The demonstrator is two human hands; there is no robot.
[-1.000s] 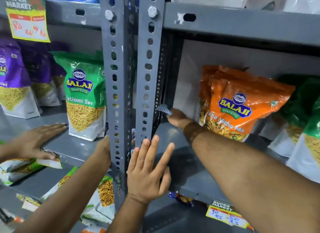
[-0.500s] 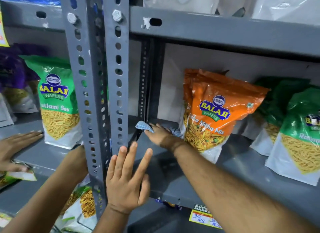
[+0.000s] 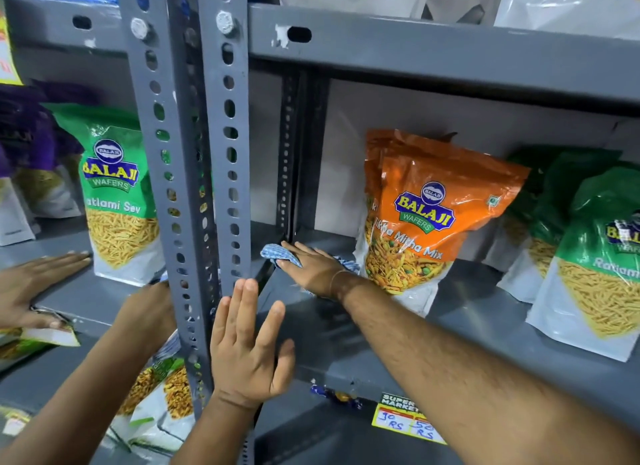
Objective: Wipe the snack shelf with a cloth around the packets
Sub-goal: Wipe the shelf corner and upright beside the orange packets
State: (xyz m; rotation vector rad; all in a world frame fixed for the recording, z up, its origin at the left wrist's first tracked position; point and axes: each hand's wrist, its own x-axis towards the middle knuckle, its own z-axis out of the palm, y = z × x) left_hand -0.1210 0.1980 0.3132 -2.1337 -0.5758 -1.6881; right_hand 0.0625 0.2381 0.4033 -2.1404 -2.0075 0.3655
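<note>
Grey painted steel fills the head view, the only view there is: a slotted upright point(image 3: 194, 173) runs down the centre-left of the frame, and the snack shelf point(image 3: 398, 340) spreads to its right. At mid-frame the right hand point(image 3: 313, 269) lies flat, palm down, pressing a blue checked cloth point(image 3: 275, 253) onto the shelf's back left corner, fingers stretched over it rather than curled around it; cloth edges show on both sides of the hand. Just right of the wrist stands an orange packet point(image 3: 426, 218), close enough that I cannot tell whether the cloth touches it. Further right, green packets point(image 3: 595, 263) stand upright. The left hand point(image 3: 247, 347), lower centre, is spread open and holds nothing, its palm against the shelf's front edge beside the upright.

My judgement is that the wiping is partway: the corner is being covered now, while the strip in front of and between the packets remains to be done. No dust is visible, so cleaned and uncleaned areas cannot be told apart.

Other hands point(image 3: 38, 281) rest on the neighbouring bay at left, beside another green packet point(image 3: 117, 194).
</note>
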